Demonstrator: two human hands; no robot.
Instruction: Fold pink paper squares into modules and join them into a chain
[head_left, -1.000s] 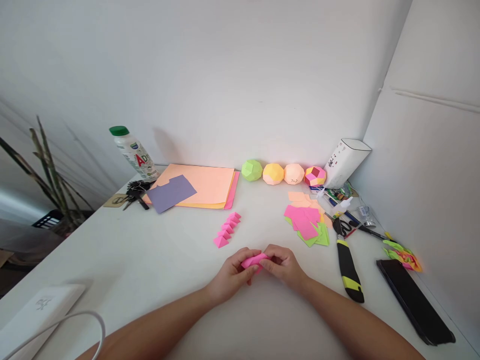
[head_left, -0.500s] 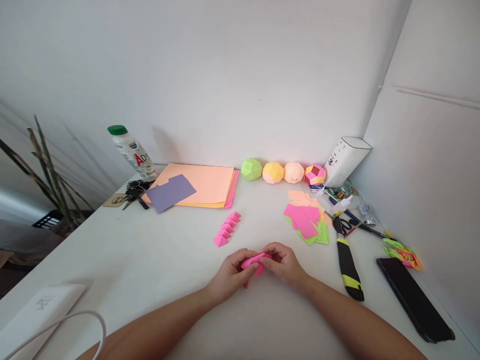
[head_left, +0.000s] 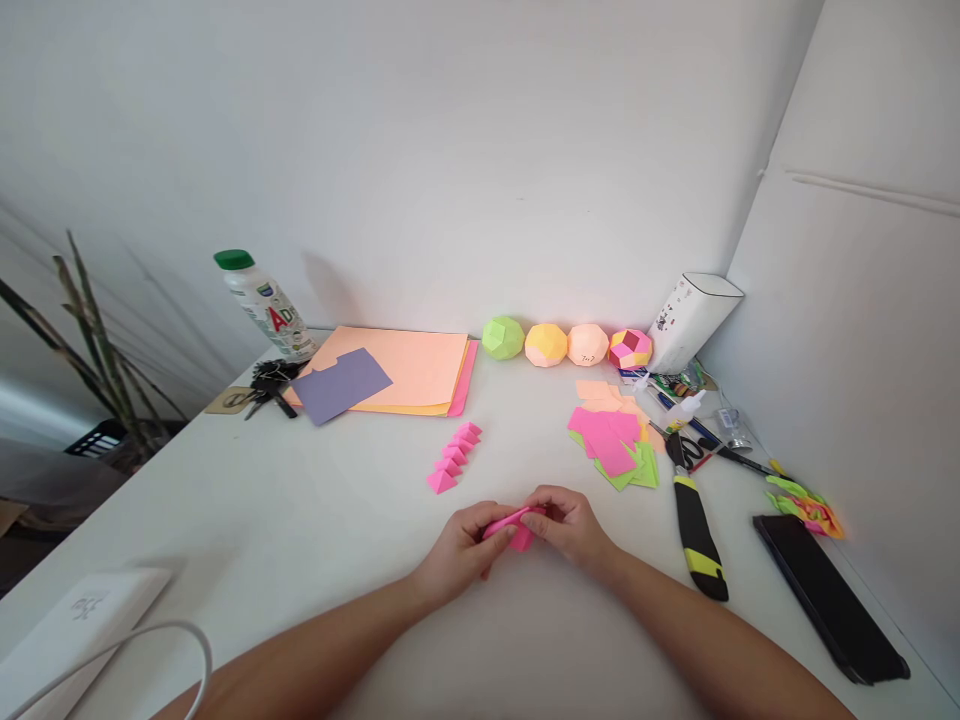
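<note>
Between my hands is a small folded piece of pink paper (head_left: pixel 521 535), held low over the white table. My left hand (head_left: pixel 459 548) is closed on its left end, thumb on top. The fingers of my right hand (head_left: pixel 570 525) pinch its right end, and they partly hide it. Just beyond my left hand, several folded pink paper pieces (head_left: pixel 454 460) stand in a slanting row. Farther off to the right lies a pile of pink paper pieces (head_left: pixel 611 440), with green paper pieces (head_left: pixel 637 468) under them and peach ones behind.
Along the wall stand paper balls: green (head_left: pixel 502 338), yellow (head_left: pixel 546 346), peach (head_left: pixel 588 345) and multicoloured (head_left: pixel 630 349). Coloured sheets (head_left: pixel 405 365) and a bottle (head_left: pixel 266 305) are at back left. Scissors (head_left: pixel 684 452), a black-and-yellow cutter handle (head_left: pixel 699 540) and a phone (head_left: pixel 831 600) lie right.
The pink paper has tilted between my fingers, and more of its lower flap shows below. Both hands keep their hold and have shifted only slightly.
</note>
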